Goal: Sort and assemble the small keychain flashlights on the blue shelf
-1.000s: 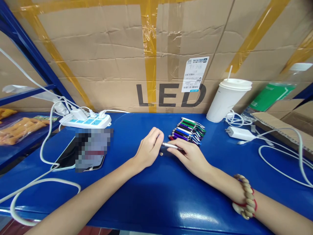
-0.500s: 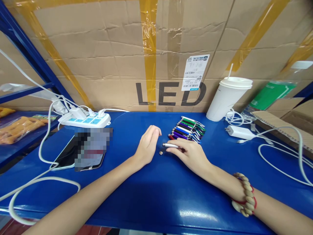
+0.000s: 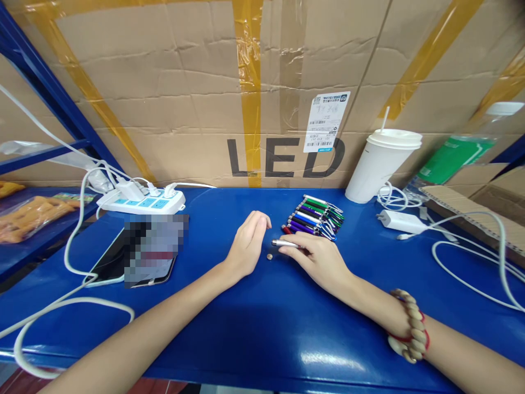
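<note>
My right hand (image 3: 318,257) pinches a slim silver keychain flashlight (image 3: 284,243) between thumb and fingers; its bare end points left and its other end is hidden in the hand. Just left of that hand, a tiny round metallic piece (image 3: 269,256), like a button cell, lies on the blue tabletop (image 3: 262,339). My left hand (image 3: 247,243) rests on its edge on the table, fingers together and curled, the inside hidden from view. Behind my right hand lies a row of several similar flashlights (image 3: 314,216) in green, black, blue, purple and red, with small carabiner clips at their right ends.
At left are a white power strip (image 3: 141,203) with plugs, two phones (image 3: 153,254) and loose white cables. A lidded white cup (image 3: 381,167), a green-labelled bottle (image 3: 459,153) and a charger (image 3: 404,222) stand or lie right. A large cardboard box (image 3: 197,98) walls the back.
</note>
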A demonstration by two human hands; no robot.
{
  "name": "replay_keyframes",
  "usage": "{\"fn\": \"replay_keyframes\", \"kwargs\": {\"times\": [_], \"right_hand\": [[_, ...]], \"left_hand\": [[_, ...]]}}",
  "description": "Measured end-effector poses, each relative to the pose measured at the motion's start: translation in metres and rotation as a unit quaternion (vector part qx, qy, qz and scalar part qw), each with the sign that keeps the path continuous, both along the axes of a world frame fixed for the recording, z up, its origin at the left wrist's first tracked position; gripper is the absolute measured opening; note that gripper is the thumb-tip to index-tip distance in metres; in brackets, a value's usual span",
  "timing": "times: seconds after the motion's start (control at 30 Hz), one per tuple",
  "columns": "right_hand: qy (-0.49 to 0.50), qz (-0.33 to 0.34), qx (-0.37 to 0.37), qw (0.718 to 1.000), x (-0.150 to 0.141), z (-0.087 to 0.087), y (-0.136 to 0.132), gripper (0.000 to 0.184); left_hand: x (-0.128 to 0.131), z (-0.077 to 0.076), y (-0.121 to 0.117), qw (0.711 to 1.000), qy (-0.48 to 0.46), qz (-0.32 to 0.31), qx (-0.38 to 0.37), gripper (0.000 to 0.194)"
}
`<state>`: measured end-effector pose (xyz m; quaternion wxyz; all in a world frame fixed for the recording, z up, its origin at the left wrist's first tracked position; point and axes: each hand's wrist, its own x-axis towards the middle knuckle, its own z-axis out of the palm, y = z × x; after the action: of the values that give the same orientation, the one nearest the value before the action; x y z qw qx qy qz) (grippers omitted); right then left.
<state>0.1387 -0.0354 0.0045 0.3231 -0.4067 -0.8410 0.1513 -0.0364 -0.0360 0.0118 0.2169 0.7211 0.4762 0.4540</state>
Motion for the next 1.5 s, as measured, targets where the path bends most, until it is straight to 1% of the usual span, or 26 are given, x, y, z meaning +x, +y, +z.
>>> {"fn": "replay_keyframes", "kwargs": {"times": [0.4, 0.87, 1.07, 1.27, 1.5], "right_hand": [[0.01, 0.0, 0.004, 1.0, -0.0008, -0.0001, -0.0019, 0.029], [0.02, 0.0, -0.001, 1.0, 0.0, 0.0006, -0.001, 0.022], [0.009, -0.001, 0.0, 1.0, 0.0003, 0.0005, -0.001, 0.026], [0.016, -0.017, 0.006, 1.0, 0.0004, -0.0002, -0.0002, 0.031], [0.009, -0.015, 0.005, 1.0, 0.0003, -0.0001, -0.0004, 0.027]], "left_hand": [[0.0004, -0.0001, -0.0005, 1.0, 0.002, -0.001, 0.001, 0.035], [0.0012, 0.0005, -0.0006, 1.0, -0.001, -0.008, -0.001, 0.033], [0.0013, 0.0013, -0.001, 1.0, 0.005, -0.005, -0.01, 0.033], [0.001, 0.0004, -0.0005, 1.0, 0.004, -0.012, -0.005, 0.033], [0.0011, 0.0004, -0.0005, 1.0, 0.008, -0.012, -0.005, 0.033]]}}
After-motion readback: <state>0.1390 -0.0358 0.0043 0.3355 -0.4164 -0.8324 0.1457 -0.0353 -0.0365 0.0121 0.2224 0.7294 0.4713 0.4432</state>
